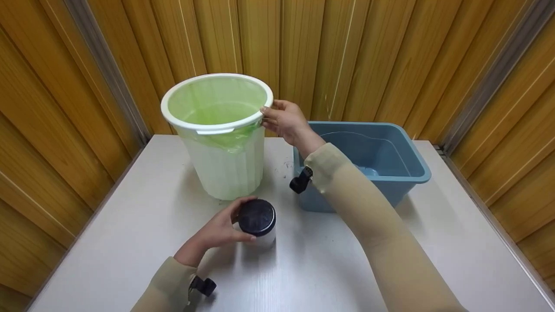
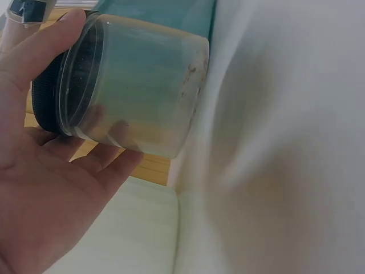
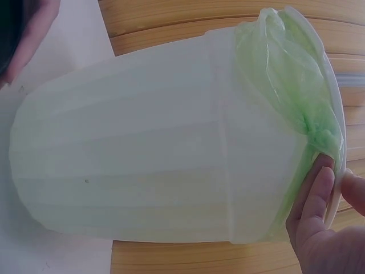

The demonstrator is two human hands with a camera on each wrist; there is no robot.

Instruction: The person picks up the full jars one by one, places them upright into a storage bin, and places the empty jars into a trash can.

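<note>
Jar [image 1: 259, 225]: left hand [image 1: 221, 229] fingers curled round it; wrist cam shows clear wall. Right hand [image 1: 284, 121] pinches bin [image 1: 221, 134] rim.

I see my left hand [image 2: 45, 188] wrapped round a clear jar [image 2: 140, 85], thumb over the top, fingers beneath; black lid [image 2: 48, 97] sits toward the palm | jar's base rests on the white table [image 2: 285, 142] | blue-green tub [image 2: 165, 14] beyond

Left hand [image 1: 219, 229] with curled fingers, right hand [image 1: 284, 121] outstretched, pinching.
</note>
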